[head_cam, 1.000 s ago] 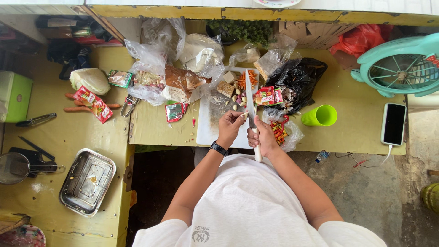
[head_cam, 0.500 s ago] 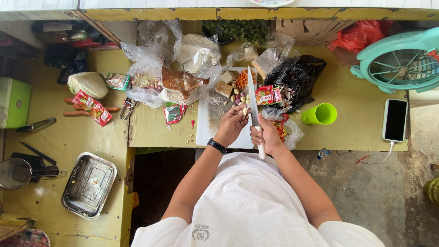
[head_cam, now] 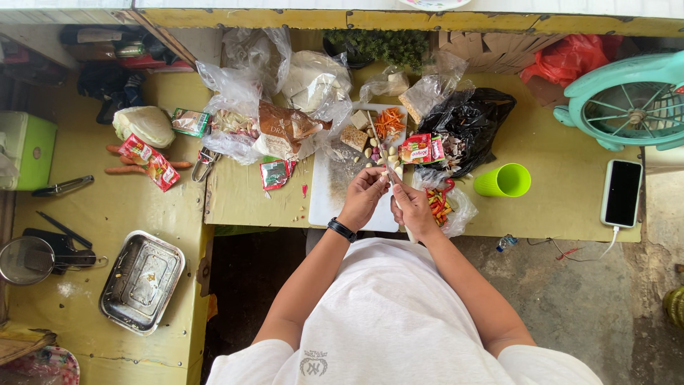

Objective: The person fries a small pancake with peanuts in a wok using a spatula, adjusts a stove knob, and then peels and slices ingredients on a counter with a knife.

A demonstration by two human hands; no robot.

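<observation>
In the head view the left hand [head_cam: 365, 196] pinches a small pale clove [head_cam: 385, 173] at its fingertips, over the white board [head_cam: 329, 199]. The right hand [head_cam: 413, 210] is closed around the white handle of a knife [head_cam: 385, 160]; the blade runs up and leftward from the fist, past the clove, toward the far end of the board. The two hands sit close together, fingertips almost meeting at the clove.

On the board's far end lie loose garlic cloves [head_cam: 372, 147], shredded carrot [head_cam: 389, 122] and pale cubes [head_cam: 354, 135]. Just right of the board are a red packet [head_cam: 420, 149], a black bag [head_cam: 467, 125] and a clear bag of chillies [head_cam: 443, 205] touching the right hand. A green cup [head_cam: 504, 180] stands further right, then a phone [head_cam: 622, 192] on a cable and a teal fan [head_cam: 630, 103].

Left of the board lie clear bags [head_cam: 246, 107], a brown bag [head_cam: 285, 128] and a small sachet [head_cam: 273, 173]. On the side counter are a cabbage [head_cam: 144, 125], carrots [head_cam: 121, 170] under a red packet, a steel tray [head_cam: 141, 281] and a strainer [head_cam: 23, 261]
</observation>
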